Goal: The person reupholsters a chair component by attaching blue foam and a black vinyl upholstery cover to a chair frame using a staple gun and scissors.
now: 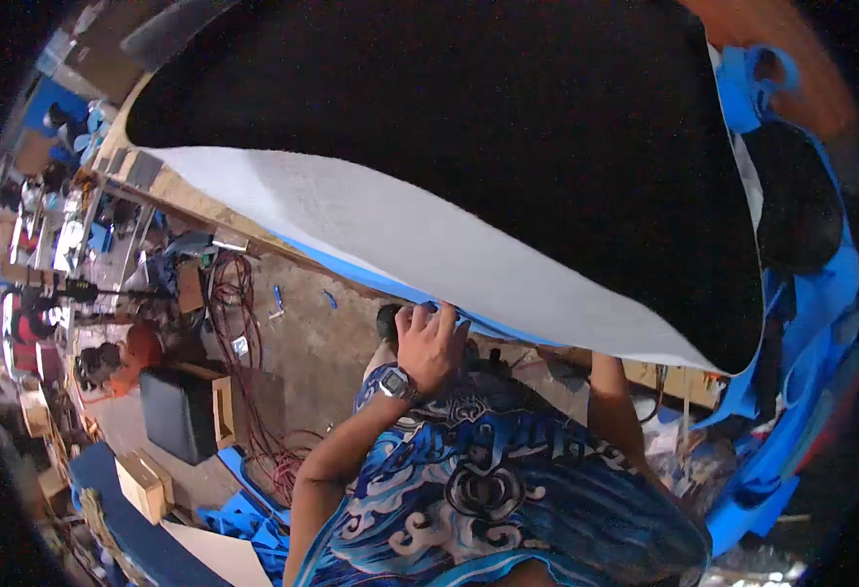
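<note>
A large black sheet (469, 127) with a curved edge covers most of the workbench in front of me. Along its near side, a white layer (371, 215) lies exposed, folded or stacked with the black. A thin strip of blue sheet (351, 269) shows beneath the white one. My left hand (429, 338), with a watch on the wrist, has its fingers bent against the near edge of the blue sheet and appears to grip it. My right forearm (613, 401) reaches up under the white layer's near edge, which hides the right hand and its fingers.
Blue offcuts (757, 479) hang and pile at the right, beside a black rounded piece (791, 196). Red hoses (239, 323) run along the concrete floor (302, 323) at the left. A black padded seat (177, 416) and a wooden block (143, 486) stand lower left.
</note>
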{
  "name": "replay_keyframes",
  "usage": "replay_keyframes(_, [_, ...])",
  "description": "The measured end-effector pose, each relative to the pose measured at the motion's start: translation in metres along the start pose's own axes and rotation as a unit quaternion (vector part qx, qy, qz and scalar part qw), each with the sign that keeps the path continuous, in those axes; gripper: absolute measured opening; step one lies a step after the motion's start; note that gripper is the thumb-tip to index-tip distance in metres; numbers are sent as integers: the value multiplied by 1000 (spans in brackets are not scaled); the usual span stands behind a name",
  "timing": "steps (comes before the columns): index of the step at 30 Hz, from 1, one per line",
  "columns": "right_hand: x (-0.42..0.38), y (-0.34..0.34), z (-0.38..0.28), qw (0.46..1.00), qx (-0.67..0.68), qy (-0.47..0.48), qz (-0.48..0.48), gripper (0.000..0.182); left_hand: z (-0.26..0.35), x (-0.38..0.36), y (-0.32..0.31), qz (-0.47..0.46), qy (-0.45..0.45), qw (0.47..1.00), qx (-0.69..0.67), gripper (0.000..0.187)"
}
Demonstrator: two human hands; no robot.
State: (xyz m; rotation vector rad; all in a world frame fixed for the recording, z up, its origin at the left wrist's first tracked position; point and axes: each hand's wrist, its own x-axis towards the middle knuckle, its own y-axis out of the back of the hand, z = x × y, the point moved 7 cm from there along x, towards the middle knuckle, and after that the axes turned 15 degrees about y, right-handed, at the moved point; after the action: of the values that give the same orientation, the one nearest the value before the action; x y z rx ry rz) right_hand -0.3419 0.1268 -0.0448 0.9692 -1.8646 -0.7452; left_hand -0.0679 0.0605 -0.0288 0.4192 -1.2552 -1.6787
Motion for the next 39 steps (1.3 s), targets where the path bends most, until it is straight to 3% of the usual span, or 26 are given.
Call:
replay_keyframes(4, [-7,-4,-14,999,-26,-20,-14,61,-4,2,4,-70,-71,995,15,57])
replay_keyframes(7, [-10,-3,-21,999,-37,-31,-19,59,-3,-1,11,-52,-134,990,-6,56])
replay_keyframes(12, [-15,-1,-31,998,-41,-47,-15,54,-3,5,2,-86,-141,986,-33,43])
replay_keyframes(14, [-14,2,-34,998,-39,-44,3,52,-17,5,-3,-185,-115,976,-29,30])
replay_keyframes(15, [-16,9,-33,998,-37,-45,18,51,-8,13,11,-97,-114,987,-52,29])
replay_keyframes(16, [-17,15,-32,998,-33,-43,34,50,-15,9,8,-103,-113,987,-54,27])
replay_keyframes(19, [-23,44,-23,995,-20,-37,88,48,-40,-3,-26,-82,-62,994,-42,51])
replay_keyframes(21, [-36,63,-3,990,-16,-52,133,46,-51,-14,-42,-38,-41,998,-20,68])
replay_keyframes(23, [-65,80,50,975,1,-119,187,44,-28,-24,-26,97,-105,988,-54,71])
replay_keyframes(24, [-84,86,94,956,45,-164,239,38,-31,-24,-31,61,-58,995,-44,69])
replay_keyframes(25, [-105,99,135,944,30,-232,233,35,-24,-21,-33,54,-34,997,-46,68])
replay_keyframes(26, [-112,137,154,937,-70,-171,295,33,-15,-18,-26,48,-7,998,-48,68])
replay_keyframes(27, [-125,161,188,936,-93,-195,278,37,-10,-18,-26,42,24,998,-48,67])
replay_keyframes(28, [-128,196,208,893,-259,-163,330,39,-10,-18,-20,70,-3,995,-74,64])
replay_keyframes(30, [-140,231,254,860,-377,-312,148,56,-20,-23,-31,29,103,975,-197,55])
replay_keyframes(31, [-172,216,337,879,-354,-317,26,66,-26,-27,-29,24,164,954,-248,50])
replay_keyframes(32, [-168,210,354,891,-320,-309,-91,76,-21,-25,-28,-46,219,958,-177,43])
replay_keyframes(33, [-183,204,357,820,-402,-351,-205,68,-11,-20,-17,-54,233,961,-137,39])
replay_keyframes(36, [-191,204,380,895,-299,-293,-153,74,3,-14,0,-110,272,956,-11,33])
replay_keyframes(38, [-189,207,384,923,-232,-280,-124,78,-28,-22,-19,106,71,992,9,47])
replay_keyframes(39, [-184,209,383,928,-227,-272,-120,81,-14,-4,-10,24,101,995,-6,62])
